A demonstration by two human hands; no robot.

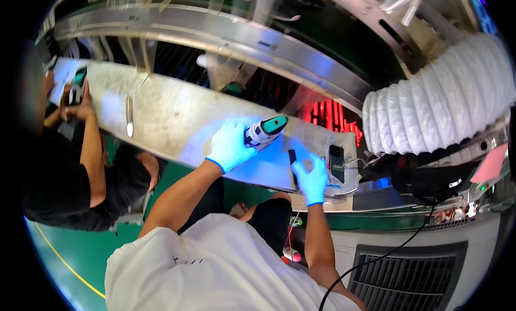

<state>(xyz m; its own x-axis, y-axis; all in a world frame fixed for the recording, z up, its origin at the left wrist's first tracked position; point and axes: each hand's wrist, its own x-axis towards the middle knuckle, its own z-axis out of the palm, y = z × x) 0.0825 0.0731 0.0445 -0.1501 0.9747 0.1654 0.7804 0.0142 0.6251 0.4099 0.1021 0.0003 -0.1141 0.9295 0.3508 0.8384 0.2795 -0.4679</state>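
Note:
My left hand (231, 147), in a pale blue glove, grips a white hand tool with a teal end (267, 131) and holds it against a long grey metal panel (161, 115). Bluish light falls on the panel around the tool. My right hand (312, 179), also gloved, pinches a small dark narrow piece (292, 158) standing on the panel just right of the tool. A black phone-like device (337, 163) lies on the panel's right end, close to my right hand.
At the left, a person in a black shirt (54, 187) holds a similar teal tool (79, 84) on the panel's far end. A white ribbed duct (441, 101) hangs at the right. A black cable (376, 260) and a grilled grey unit (408, 273) sit below.

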